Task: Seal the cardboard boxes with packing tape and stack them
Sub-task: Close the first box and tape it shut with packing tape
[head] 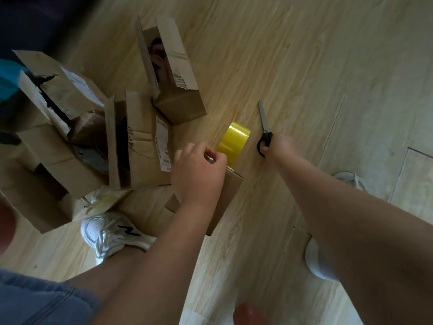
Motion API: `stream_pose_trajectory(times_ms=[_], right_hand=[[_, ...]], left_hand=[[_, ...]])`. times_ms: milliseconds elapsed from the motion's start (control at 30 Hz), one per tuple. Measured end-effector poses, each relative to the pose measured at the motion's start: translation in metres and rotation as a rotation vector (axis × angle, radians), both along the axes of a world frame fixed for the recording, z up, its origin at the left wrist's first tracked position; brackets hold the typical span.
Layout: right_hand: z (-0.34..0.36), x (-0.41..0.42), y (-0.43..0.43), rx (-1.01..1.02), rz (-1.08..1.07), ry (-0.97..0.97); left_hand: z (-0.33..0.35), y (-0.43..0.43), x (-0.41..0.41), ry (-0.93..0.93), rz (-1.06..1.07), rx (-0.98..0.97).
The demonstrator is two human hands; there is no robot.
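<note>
**Single head view, steep downward pitch**

One wide-angle camera sat on the person's head, facing forward and steeply down at the floor [328, 55]. Both forearms [351, 219] showed from the lower edge, close to the lens; the left hand [199, 170] and right hand [281, 146] lay near centre. Boxes [140, 141] filled the left side of frame.

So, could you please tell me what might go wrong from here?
1. The right hand holds the scissors with the blades bare, near the left hand by the yellow tape roll; a slip could nick fingers.
2. The open boxes have torn, upright flaps, which may not close flat under tape.
</note>
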State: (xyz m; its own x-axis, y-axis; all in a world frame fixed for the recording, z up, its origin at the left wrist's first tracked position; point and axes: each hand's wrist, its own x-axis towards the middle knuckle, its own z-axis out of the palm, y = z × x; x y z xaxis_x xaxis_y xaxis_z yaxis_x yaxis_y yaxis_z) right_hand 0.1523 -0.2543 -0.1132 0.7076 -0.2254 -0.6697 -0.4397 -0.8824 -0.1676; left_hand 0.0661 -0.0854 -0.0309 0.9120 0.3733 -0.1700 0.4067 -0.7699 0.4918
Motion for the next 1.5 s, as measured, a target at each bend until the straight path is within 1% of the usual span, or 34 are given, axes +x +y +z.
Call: stream_pose_trajectory(times_ms=[100,200,300,367,433,533,600,633,700,767,833,900,967,1033,1167,1267,1367,1500], right_hand=[[-0.012,0.004,0.000,-0.023,-0.014,-0.010],[-0.018,0.002,-0.001,-0.039,-0.015,-0.026],[-0.021,0.001,0.000,-0.018,-0.074,-0.012],[-0.018,0.002,0.000,0.049,-0.130,-0.003],[-0.011,0.006,-0.005,0.144,-0.197,0.023],[0.009,0.008,-0.015,0.333,-0.356,0.058],[0.023,0.005,-0.023,0.460,-0.435,0.037],[0.030,0.003,-0.025,0.496,-0.441,0.012],[0.046,-0.004,-0.030,0.541,-0.436,-0.046],[0.063,-0.013,-0.036,0.617,-0.451,-0.067],[0.077,-0.026,-0.044,0.710,-0.402,-0.061],[0.087,-0.039,-0.054,0.784,-0.306,-0.072],[0.094,-0.050,-0.064,0.815,-0.221,-0.033],[0.100,-0.059,-0.073,0.828,-0.160,0.082],[0.106,-0.072,-0.081,0.885,0.048,0.345],[0.106,-0.074,-0.084,0.952,0.086,0.521],[0.103,-0.073,-0.084,0.917,0.145,0.608],[0.100,-0.069,-0.077,0.850,0.173,0.606]], left_hand=[[-0.001,0.001,0.001,-0.006,-0.011,-0.004],[0.000,0.001,0.003,0.029,-0.040,-0.029],[0.004,0.009,0.009,0.141,-0.075,-0.128],[0.007,0.016,0.019,0.242,-0.093,-0.232],[0.010,0.019,0.030,0.314,-0.144,-0.275],[0.013,0.017,0.047,0.367,-0.242,-0.360],[0.017,0.012,0.057,0.450,-0.281,-0.452],[0.017,0.010,0.062,0.487,-0.294,-0.468],[0.018,0.008,0.067,0.533,-0.324,-0.440],[0.018,0.007,0.067,0.529,-0.314,-0.426],[0.019,0.007,0.065,0.515,-0.267,-0.458],[0.020,0.008,0.061,0.507,-0.248,-0.498],[0.021,0.009,0.058,0.487,-0.223,-0.569],[0.024,0.009,0.054,0.457,-0.184,-0.656],[0.021,0.013,0.050,0.357,-0.146,-0.757],[0.019,0.014,0.049,0.319,-0.115,-0.791],[0.018,0.015,0.047,0.286,-0.103,-0.807],[0.015,0.017,0.047,0.273,-0.104,-0.810]])
